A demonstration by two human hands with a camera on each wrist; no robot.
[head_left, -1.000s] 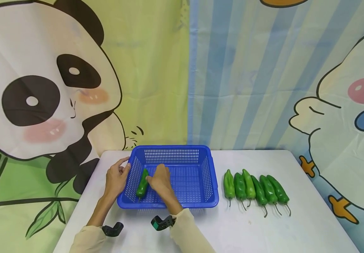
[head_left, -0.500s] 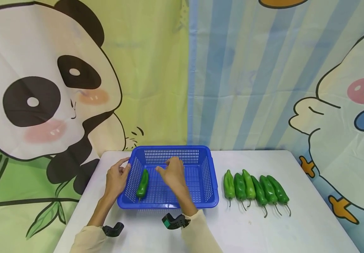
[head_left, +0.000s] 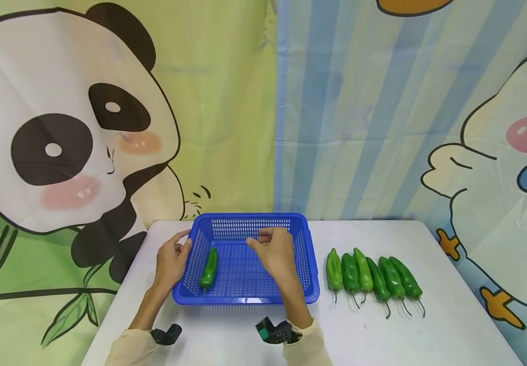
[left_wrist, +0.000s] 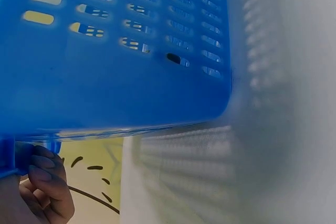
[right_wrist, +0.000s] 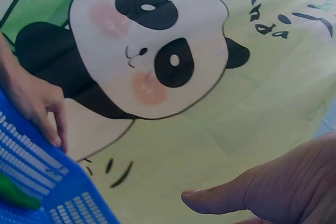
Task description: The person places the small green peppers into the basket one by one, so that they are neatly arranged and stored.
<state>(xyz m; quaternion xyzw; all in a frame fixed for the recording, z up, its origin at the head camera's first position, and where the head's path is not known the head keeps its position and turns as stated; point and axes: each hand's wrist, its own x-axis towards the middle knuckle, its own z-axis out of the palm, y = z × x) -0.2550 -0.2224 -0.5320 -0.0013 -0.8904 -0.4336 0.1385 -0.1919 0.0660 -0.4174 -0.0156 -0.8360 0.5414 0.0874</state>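
Observation:
A blue plastic basket (head_left: pixel 245 300) stands on the table, and one green chili pepper (head_left: pixel 209 269) lies along its left side inside. My left hand (head_left: pixel 172 262) holds the basket's left rim; the left wrist view shows its fingers (left_wrist: pixel 50 179) curled under the edge. Over the right half of the basket hovers my right hand (head_left: pixel 278 254), thumb apart from the fingers and nothing between them. In the right wrist view its thumb (right_wrist: pixel 215 203) points left, and the chili pepper (right_wrist: pixel 18 195) shows at the lower left.
To the right of the basket, several green chili peppers (head_left: pixel 373 277) lie side by side on the white table (head_left: pixel 359 335), stems toward me. A printed cloth (head_left: pixel 227 127) with a panda hangs close behind the table.
My right hand has moved away from the chili pepper in the basket, rising and shifting right. My left hand stays on the rim. The chili pepper lies where it was.

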